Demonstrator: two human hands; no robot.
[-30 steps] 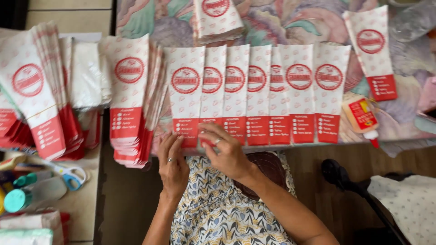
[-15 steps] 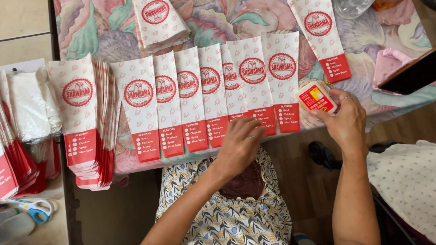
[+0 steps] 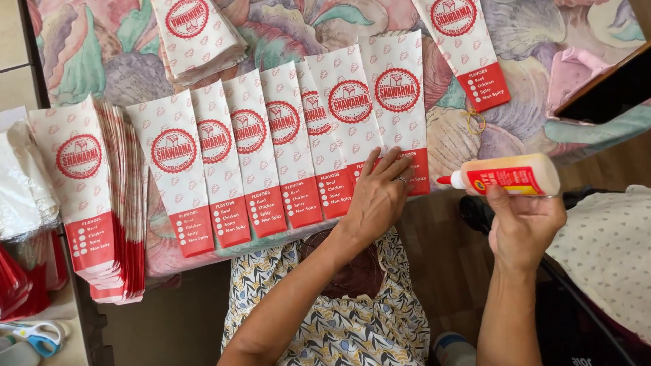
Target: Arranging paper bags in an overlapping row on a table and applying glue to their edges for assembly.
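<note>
The left hand (image 3: 377,196) lies flat and open on the fanned row of white-and-red paper bags (image 3: 285,146) — the right hand (image 3: 525,220) grips a cream-coloured plastic glue bottle with a red label (image 3: 508,177), held sideways just beside the row.

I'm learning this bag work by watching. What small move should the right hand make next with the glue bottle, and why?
Probably swing the glue bottle left until its red tip reaches the rightmost bag. The right hand holds the bottle sideways, tip pointing at the bags but apart from them, while the left hand presses flat on that bag's lower end, as if steadying it.
</note>
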